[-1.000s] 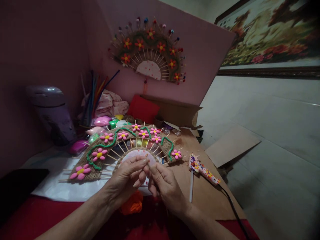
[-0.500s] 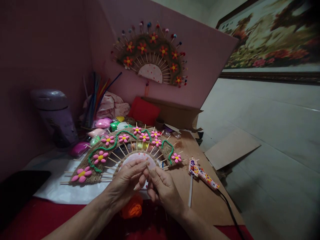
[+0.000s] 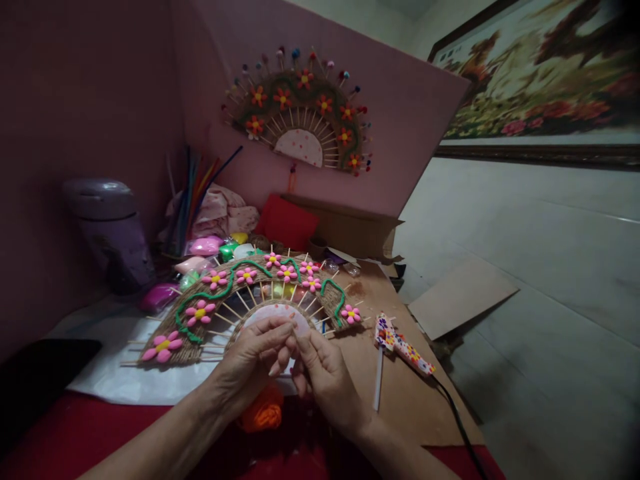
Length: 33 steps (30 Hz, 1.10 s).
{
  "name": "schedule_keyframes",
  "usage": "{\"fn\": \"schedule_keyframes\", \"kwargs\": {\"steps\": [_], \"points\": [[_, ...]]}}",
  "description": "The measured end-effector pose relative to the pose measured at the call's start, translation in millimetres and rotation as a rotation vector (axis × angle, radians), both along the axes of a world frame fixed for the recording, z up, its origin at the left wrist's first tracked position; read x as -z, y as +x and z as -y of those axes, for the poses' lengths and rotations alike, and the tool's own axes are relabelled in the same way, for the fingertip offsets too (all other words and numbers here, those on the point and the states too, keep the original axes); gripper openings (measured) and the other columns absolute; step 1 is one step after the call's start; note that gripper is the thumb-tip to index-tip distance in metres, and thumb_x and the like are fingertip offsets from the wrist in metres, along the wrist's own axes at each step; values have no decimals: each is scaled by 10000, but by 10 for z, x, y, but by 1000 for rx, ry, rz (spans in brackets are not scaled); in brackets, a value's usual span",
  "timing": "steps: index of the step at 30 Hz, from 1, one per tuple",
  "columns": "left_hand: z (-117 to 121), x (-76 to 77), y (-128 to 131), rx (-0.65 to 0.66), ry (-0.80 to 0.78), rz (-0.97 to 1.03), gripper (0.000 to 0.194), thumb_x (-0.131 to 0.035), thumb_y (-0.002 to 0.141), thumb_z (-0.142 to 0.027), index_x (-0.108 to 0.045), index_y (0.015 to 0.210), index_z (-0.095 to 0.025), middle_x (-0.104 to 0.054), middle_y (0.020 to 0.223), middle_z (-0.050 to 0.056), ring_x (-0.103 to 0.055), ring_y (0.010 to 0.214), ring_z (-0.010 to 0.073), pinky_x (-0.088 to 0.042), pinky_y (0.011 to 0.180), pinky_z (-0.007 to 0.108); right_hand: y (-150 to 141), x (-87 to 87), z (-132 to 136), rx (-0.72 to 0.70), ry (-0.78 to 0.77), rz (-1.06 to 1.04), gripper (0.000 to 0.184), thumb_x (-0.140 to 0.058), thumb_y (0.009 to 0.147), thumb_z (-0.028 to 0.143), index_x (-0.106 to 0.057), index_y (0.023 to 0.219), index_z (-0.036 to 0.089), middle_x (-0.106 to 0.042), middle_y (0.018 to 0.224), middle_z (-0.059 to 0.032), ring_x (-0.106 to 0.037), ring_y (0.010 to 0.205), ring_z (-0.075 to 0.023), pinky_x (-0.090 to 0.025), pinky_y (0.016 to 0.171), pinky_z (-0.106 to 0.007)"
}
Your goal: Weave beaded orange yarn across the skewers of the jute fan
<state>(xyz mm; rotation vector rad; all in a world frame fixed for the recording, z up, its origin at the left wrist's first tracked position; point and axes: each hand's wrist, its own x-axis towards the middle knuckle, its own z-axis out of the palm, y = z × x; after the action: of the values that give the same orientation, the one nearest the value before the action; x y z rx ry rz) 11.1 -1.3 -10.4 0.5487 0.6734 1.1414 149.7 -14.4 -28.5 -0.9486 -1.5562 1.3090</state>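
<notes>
My left hand (image 3: 257, 353) and my right hand (image 3: 325, 377) meet in front of the fan's pale centre. Their fingertips are pinched together; anything between them is too small or hidden to make out. Behind them lies a fan-shaped craft piece (image 3: 193, 297) of twine woven over thin sticks, with pink clay flowers (image 3: 200, 312) and a wavy green strip (image 3: 220, 295). Its dotted white half-round centre (image 3: 265, 313) is partly covered by my hands. Just below my hands sits a ball of orange yarn (image 3: 265, 410), partly hidden by my left wrist.
On the cardboard (image 3: 405, 407) at right lies a patterned glue gun (image 3: 403, 347) with a glue stick and black cord. Bags of coloured clay (image 3: 206, 246) and a purple bottle (image 3: 110, 233) stand at left. A finished-looking fan (image 3: 305, 100) hangs on the pink panel behind.
My hands stay pinched together in nearly the same place, with slight finger movement. The whole view has shifted a little; the fan and glue gun lie as before.
</notes>
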Motion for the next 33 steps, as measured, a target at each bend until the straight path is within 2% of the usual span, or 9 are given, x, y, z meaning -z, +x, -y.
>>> {"fn": "schedule_keyframes", "kwargs": {"steps": [4,8,12,19,24,27,33], "points": [[-15,35,-3,-13,-47,21,144,-747,644,-75,-649,739,-121,-623,616,4,-573,476,59,-476,439,109,3,31,21,58,88,88,435,-350,951,511,-544,765,170,-487,502,38,-435,431,-81,-366,449,-203],[-22,57,6,-32,-83,33,137,-721,639,-40,-642,713,-124,-621,606,-2,-588,500,65,-508,489,125,2,28,44,75,124,148,404,-336,966,472,-529,763,182,-479,506,39,-451,448,-91,-377,470,-215],[-8,39,9,2,-37,46,111,-725,652,-62,-646,703,-121,-626,602,4,-570,474,64,-498,474,134,2,21,47,79,147,148,349,-334,973,430,-504,782,192,-484,539,35,-448,448,-94,-364,457,-219],[-16,-10,4,47,5,11,125,-744,647,-131,-620,663,-115,-619,547,10,-473,358,36,-327,311,102,6,47,44,103,225,227,305,-327,980,368,-478,769,206,-497,560,17,-440,458,-112,-336,449,-234],[-10,-3,2,42,-9,24,121,-730,611,-107,-622,665,-113,-614,528,9,-472,352,41,-314,300,103,19,66,44,121,311,300,281,-327,979,317,-480,772,206,-487,559,17,-448,465,-118,-323,456,-237],[-3,2,17,24,-3,17,137,-750,601,-105,-630,668,-113,-632,553,20,-499,383,49,-356,332,111,23,80,37,177,408,352,264,-327,974,267,-490,777,202,-518,583,6,-474,481,-124,-334,478,-240],[-19,39,49,-61,13,3,186,-805,567,-114,-651,671,-113,-661,618,31,-598,511,81,-466,460,134,19,88,25,376,732,525,246,-342,943,168,-523,778,184,-564,623,-20,-529,529,-146,-335,513,-247]]}}
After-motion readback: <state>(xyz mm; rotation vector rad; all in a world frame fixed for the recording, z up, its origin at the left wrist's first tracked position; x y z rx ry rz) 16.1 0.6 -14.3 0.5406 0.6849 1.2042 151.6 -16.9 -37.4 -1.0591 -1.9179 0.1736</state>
